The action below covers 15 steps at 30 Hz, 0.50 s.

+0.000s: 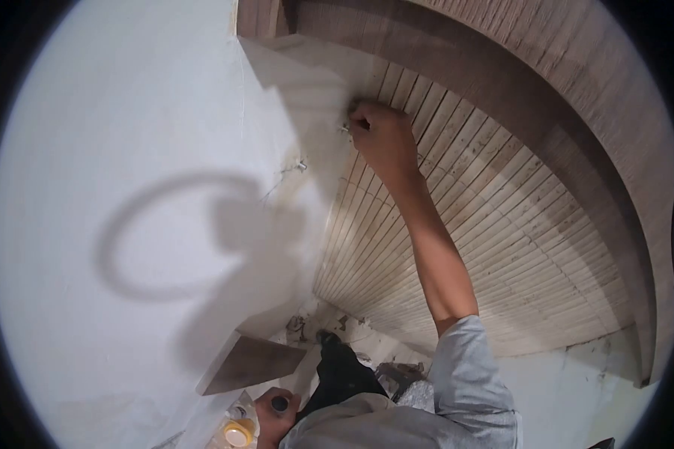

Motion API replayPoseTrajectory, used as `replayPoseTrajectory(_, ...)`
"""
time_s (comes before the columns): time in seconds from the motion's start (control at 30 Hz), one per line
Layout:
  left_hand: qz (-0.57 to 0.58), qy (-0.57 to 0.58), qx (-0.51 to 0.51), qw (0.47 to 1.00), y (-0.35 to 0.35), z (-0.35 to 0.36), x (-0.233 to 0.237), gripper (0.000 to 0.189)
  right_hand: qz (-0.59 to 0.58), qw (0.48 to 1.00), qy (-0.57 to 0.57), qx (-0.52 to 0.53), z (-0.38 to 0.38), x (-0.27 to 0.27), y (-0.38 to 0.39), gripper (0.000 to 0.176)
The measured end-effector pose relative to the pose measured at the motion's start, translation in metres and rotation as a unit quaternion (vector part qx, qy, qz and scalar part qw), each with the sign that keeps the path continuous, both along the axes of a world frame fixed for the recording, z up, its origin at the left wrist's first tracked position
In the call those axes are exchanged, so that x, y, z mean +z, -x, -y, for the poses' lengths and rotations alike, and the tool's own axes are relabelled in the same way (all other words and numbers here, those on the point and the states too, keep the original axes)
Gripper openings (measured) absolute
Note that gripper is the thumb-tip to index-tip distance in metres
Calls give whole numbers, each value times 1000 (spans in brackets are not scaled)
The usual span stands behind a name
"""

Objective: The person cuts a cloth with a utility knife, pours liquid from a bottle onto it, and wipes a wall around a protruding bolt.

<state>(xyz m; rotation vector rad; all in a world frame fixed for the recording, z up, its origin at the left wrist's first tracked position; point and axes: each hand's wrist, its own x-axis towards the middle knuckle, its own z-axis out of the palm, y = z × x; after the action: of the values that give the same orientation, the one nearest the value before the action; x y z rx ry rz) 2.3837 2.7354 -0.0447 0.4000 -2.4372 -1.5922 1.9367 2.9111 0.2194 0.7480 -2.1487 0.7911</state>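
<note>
In the upper centre of the frame, my right hand (pixel 386 135) reached to the pale wall (pixel 150 112), its fingers curled inward beside a small metal peg (pixel 344 129); I could not tell whether the tips met or pinched anything. A second peg (pixel 302 165) stuck out of the wall, lower and to the left. At the lower left of the frame, my left hand (pixel 275 419) had its fingers wrapped round a dark round-ended object (pixel 279 404), just beside a yellow-orange ring (pixel 238 432). The slatted panel (pixel 472 217) spread under my right forearm, bordered by a curved wooden edge (pixel 562 120).
</note>
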Motion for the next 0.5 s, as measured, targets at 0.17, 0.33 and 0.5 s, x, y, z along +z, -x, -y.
replayPoseTrajectory(0.17, 37, -44, 5, 998, -1, 0, -10, 15, 21, 999, -25, 9, -4, 5, 5, 9)
replayPoseTrajectory(0.33, 32, -27, 12, 999, 3, -2, -1, 15, -45, 998, -9, 33, 8, -4, -6, 14)
replayPoseTrajectory(0.5, 15, 2, -5, 1000, 1, -3, -6, 17, 29, 999, -17, 18, -1, -2, -3, 11)
